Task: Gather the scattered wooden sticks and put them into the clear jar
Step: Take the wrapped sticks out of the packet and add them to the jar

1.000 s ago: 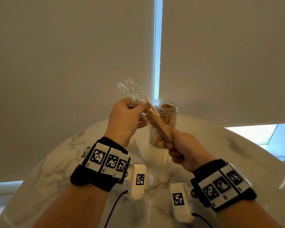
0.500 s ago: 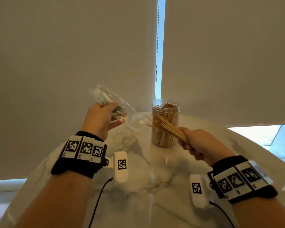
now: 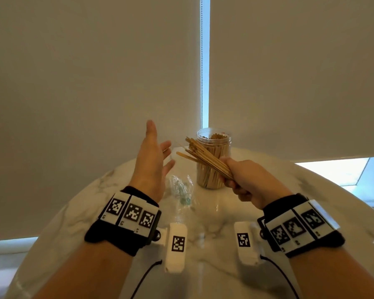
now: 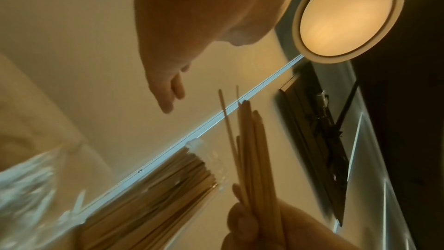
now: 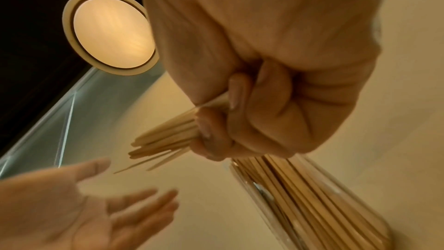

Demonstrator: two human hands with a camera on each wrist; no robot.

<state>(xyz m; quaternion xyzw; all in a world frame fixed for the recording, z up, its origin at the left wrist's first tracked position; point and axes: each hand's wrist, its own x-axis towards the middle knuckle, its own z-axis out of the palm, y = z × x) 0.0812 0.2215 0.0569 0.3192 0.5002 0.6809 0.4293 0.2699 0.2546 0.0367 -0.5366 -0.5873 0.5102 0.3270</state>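
Note:
A clear jar (image 3: 213, 160) packed with upright wooden sticks stands at the back of the round marble table (image 3: 311, 201). My right hand (image 3: 244, 180) grips a bundle of wooden sticks (image 3: 203, 156) in its fist, tips fanned up and left in front of the jar. The fist (image 5: 242, 121) shows curled round the bundle (image 5: 165, 140) in the right wrist view, above the jar (image 5: 312, 197). My left hand (image 3: 153, 160) is raised with fingers spread, holding nothing, just left of the stick tips. The left wrist view shows those sticks (image 4: 254, 151) and the jar (image 4: 156, 193).
A crumpled clear plastic wrapper (image 3: 180, 190) lies on the marble between my hands, left of the jar. Roller blinds (image 3: 95, 83) hang close behind the table. A round ceiling lamp (image 4: 346, 12) shows overhead.
My left hand has let go of the plastic wrapper, which now lies on the table, and has swung back right with fingers spread. My right hand has kept its grip on the stick bundle.

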